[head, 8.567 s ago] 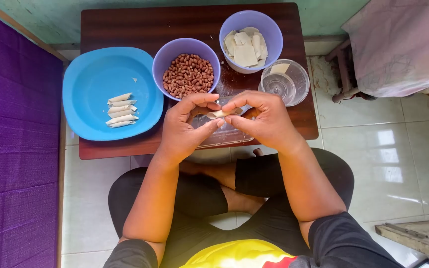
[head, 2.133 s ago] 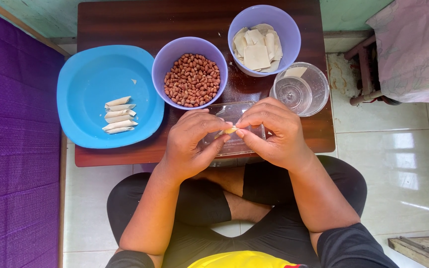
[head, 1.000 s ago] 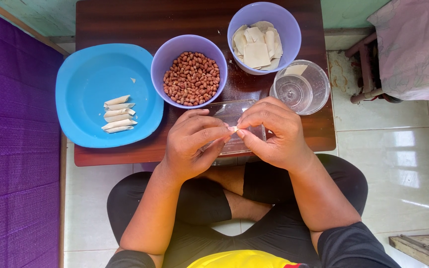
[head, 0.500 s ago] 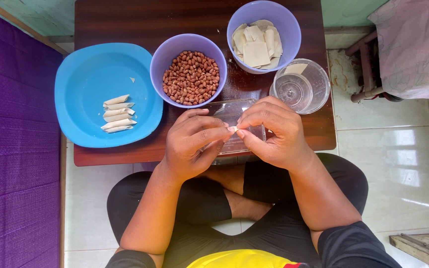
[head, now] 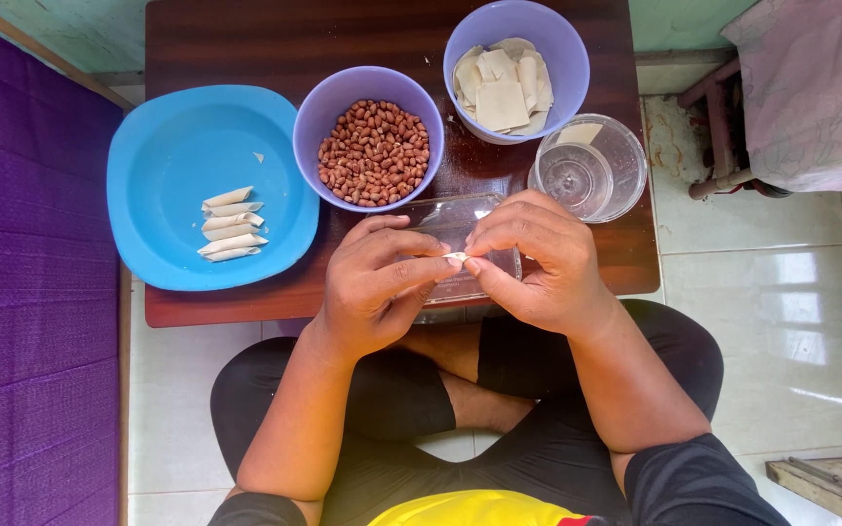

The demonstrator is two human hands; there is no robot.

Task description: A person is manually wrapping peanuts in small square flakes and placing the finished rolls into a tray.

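Your left hand (head: 372, 287) and right hand (head: 538, 263) meet over the near edge of the dark wooden table (head: 246, 39), fingertips pressed together on a small pale pastry roll (head: 456, 257); only its tip shows between them, the rest is hidden. Both hands are pinched closed on it, thumb against forefinger on each side. Directly under the pinch lies a clear rectangular plastic tray (head: 460, 219).

This looks like the sealing or final rolling of one wrapper around its filling. Judging by that, the next move calls for a firm press along the seam without crushing the roll.

Beyond your left hand stands the purple bowl of peanuts (head: 370, 153); further left, the blue plate (head: 177, 136) carries five finished rolls (head: 231, 225). Beyond your right hand are the purple bowl of wrapper squares (head: 501, 80) and a clear plastic cup (head: 587, 175).
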